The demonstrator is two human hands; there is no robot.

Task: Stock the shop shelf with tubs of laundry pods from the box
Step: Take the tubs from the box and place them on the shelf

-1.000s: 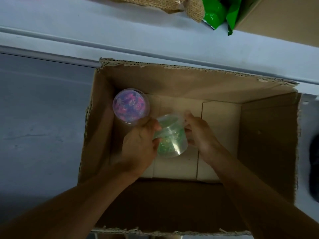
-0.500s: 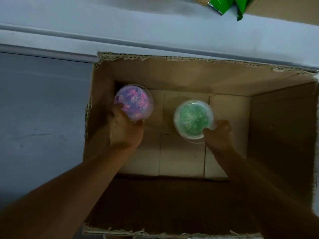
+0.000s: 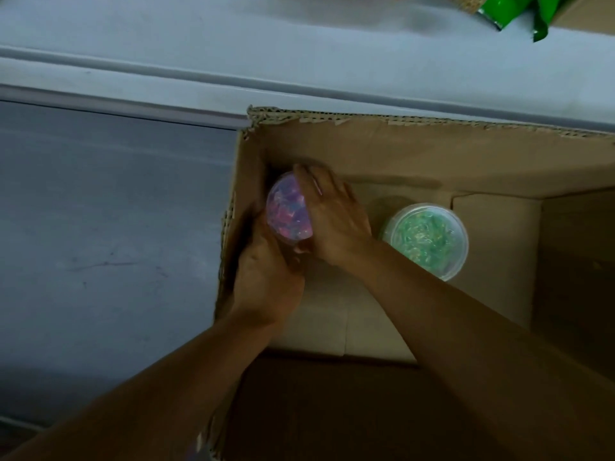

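A clear tub of pink and purple pods (image 3: pixel 288 212) stands in the far left corner of an open cardboard box (image 3: pixel 416 151). My left hand (image 3: pixel 266 281) grips its near side from below. My right hand (image 3: pixel 332 221) wraps over its right side and lid, fingers curled round the rim. A second clear tub with green pods (image 3: pixel 429 237) stands upright on the box floor to the right, untouched by either hand.
The box sits on a grey floor (image 3: pixel 109 227) against the pale base of a shelf (image 3: pixel 299 54). Green packets (image 3: pixel 512 8) and a brown carton lie at the top right edge.
My right hand let go of the green tub, which stays upright on the box floor, and crossed left onto the pink tub. My left hand stays on the pink tub.
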